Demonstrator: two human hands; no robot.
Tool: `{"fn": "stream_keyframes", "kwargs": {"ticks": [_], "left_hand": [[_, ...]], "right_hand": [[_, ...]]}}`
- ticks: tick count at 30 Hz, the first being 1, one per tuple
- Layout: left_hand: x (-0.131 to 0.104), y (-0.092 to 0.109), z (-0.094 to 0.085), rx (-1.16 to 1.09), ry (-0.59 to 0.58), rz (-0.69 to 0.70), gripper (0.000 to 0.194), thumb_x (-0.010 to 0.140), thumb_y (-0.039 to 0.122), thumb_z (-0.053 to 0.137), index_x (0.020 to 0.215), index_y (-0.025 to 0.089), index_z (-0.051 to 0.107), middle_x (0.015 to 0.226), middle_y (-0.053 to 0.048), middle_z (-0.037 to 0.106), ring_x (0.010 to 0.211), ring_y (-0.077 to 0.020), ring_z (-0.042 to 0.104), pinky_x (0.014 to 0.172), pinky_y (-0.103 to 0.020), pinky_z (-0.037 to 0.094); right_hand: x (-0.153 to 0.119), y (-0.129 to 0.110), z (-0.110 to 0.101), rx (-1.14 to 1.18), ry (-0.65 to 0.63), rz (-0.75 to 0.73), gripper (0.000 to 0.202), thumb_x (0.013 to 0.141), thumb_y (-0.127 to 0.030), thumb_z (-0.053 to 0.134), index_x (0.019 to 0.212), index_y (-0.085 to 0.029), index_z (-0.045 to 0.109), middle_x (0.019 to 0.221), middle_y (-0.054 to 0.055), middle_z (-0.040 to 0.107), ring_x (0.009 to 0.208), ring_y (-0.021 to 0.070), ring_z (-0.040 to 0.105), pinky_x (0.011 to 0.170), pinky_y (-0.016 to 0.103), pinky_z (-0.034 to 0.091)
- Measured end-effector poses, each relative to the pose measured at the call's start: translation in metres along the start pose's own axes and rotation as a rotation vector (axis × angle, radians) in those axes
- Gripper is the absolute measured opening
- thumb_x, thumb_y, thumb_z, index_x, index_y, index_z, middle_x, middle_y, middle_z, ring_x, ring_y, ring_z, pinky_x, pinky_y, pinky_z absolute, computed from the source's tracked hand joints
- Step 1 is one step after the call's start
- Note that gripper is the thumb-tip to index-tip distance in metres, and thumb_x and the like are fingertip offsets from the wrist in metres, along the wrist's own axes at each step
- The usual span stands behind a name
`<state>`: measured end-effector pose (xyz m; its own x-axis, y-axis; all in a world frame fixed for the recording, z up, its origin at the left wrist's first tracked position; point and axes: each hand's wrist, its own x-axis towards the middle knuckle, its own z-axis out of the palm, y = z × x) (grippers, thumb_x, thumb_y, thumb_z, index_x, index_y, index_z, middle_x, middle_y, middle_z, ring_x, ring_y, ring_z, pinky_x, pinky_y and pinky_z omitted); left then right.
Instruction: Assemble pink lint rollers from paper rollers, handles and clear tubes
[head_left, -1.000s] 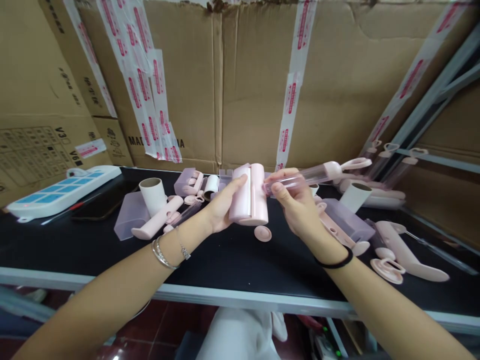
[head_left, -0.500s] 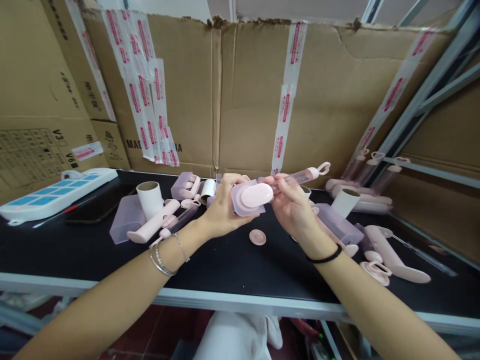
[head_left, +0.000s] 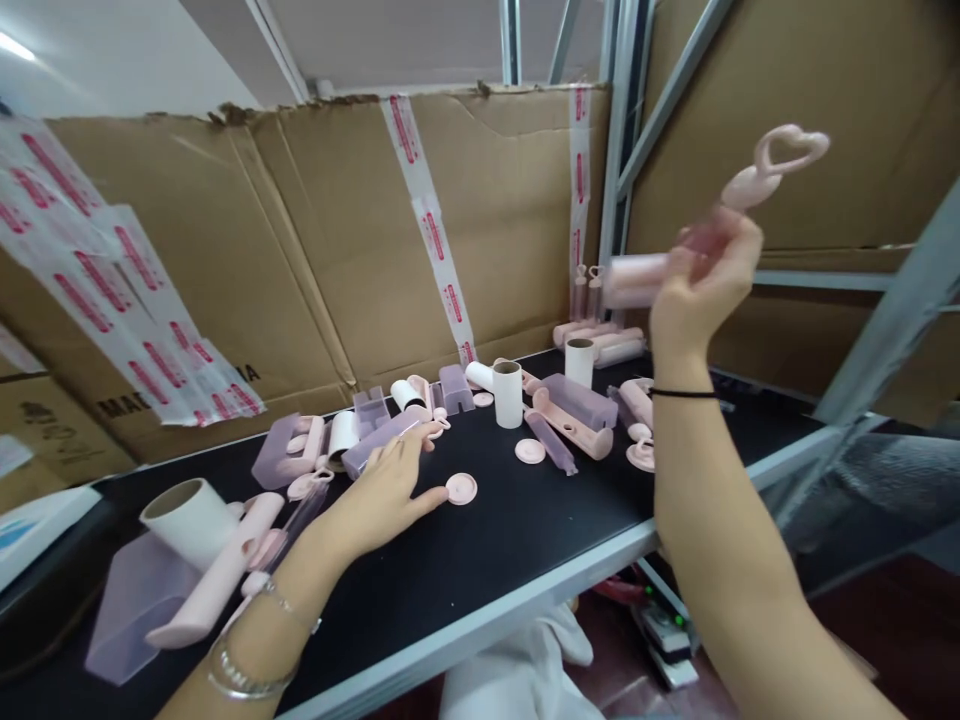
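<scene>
My right hand (head_left: 709,275) is raised at the right, closed around a pink plastic piece (head_left: 637,278) with a heart-shaped loop (head_left: 791,150) standing out at its upper end. Motion blurs this piece and the grip. My left hand (head_left: 386,485) stretches low over the black table, fingers extended and thumb apart. Its fingertips are by a translucent purple case (head_left: 382,440) and a small pink loop piece (head_left: 436,428); whether they touch cannot be told. Beside the thumb tip lies a round pink disc (head_left: 462,489).
White cardboard tubes (head_left: 508,395), purple cases (head_left: 577,400) and pink handles (head_left: 570,425) lie along the table (head_left: 480,560). Several pink pieces (head_left: 600,335) are lined up at the back right corner. Cardboard (head_left: 510,220) walls the back; a metal frame (head_left: 862,330) stands right.
My hands have parted: the right lifted the pink piece up and to the right, while the left let go and dropped toward the table. The view has turned right.
</scene>
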<state>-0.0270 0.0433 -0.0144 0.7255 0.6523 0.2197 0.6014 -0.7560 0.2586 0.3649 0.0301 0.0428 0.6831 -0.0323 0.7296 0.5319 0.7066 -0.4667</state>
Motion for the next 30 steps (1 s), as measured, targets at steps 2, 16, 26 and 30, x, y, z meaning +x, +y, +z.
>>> {"fn": "stream_keyframes", "kwargs": {"ticks": [2,16,26,30], "left_hand": [[0.000,-0.001,0.000,0.015,0.003,-0.018,0.058,0.088,0.039,0.054,0.139,0.022,0.034,0.125,-0.015,0.056,0.119,-0.0320,0.053,0.102,-0.054,0.039],[0.001,0.003,-0.001,0.005,-0.188,-0.166,0.055,0.089,0.041,0.051,0.141,0.028,0.036,0.128,-0.008,0.056,0.123,-0.0284,0.049,0.109,-0.050,0.031],[0.001,0.013,-0.007,0.081,-0.251,-0.128,0.042,0.090,0.037,0.049,0.130,0.022,0.053,0.131,-0.008,0.059,0.125,-0.0285,0.049,0.108,-0.049,0.033],[0.002,0.012,-0.008,0.089,-0.248,-0.118,0.042,0.091,0.038,0.049,0.129,0.022,0.054,0.128,-0.008,0.061,0.123,-0.0297,0.050,0.106,-0.049,0.035]], "right_hand": [[0.024,0.027,-0.022,-0.259,0.139,0.023,0.037,0.074,0.000,0.055,0.101,-0.024,0.063,0.110,0.005,0.064,0.106,0.0172,0.059,0.097,0.029,0.041],[0.014,0.124,-0.061,-0.931,-0.487,0.425,0.032,0.091,-0.035,0.058,0.116,-0.015,0.059,0.116,0.008,0.061,0.103,0.0190,0.061,0.089,0.041,0.052],[0.015,0.140,-0.066,-1.043,-0.622,0.409,0.034,0.092,-0.036,0.058,0.119,-0.015,0.058,0.117,0.008,0.061,0.102,0.0188,0.061,0.087,0.041,0.053],[0.019,0.138,-0.070,-1.124,-0.661,0.390,0.035,0.092,-0.036,0.056,0.120,-0.016,0.057,0.118,0.008,0.060,0.101,0.0184,0.061,0.086,0.040,0.053]]}}
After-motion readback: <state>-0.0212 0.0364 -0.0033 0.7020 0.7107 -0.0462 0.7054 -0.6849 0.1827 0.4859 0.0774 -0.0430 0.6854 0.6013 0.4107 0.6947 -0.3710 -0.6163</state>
